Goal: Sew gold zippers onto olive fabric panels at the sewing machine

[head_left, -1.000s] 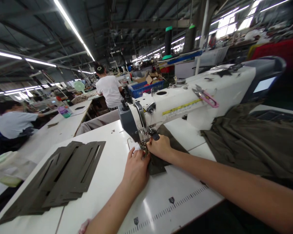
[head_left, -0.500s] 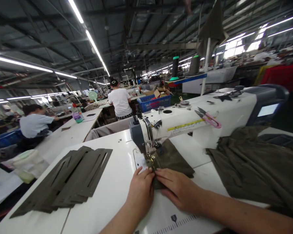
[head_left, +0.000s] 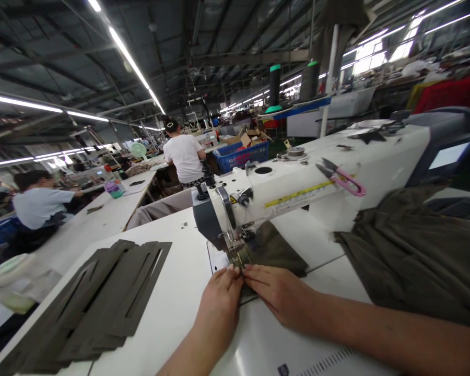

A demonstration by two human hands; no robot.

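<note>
So both hands are down at the front of the sewing machine, side by side with the fingertips almost meeting. The left hand has its fingers gently bent and close together; the right hand is flatter, fingers stretched forward. Both rest on the dark green cloth, which lies just ahead of them, partly under the machine's foot and spreading to the right behind it. Looks like pressing rather than gripping, probably to keep the cloth flat and lined up close to the foot. Can't tell if a thumb is pinching an edge underneath.

Left of the hands, a fanned stack of slotted pieces sits on the white counter, I'd guess spread like that so single ones lift off easily. Right of the hands there's a loose heap of similar cloth, out of the stitching spot. Beyond the hands, pink-handled scissors lie on top of the machine by a yellow tape measure, presumably parked there to be within reach without crowding the cloth.
</note>
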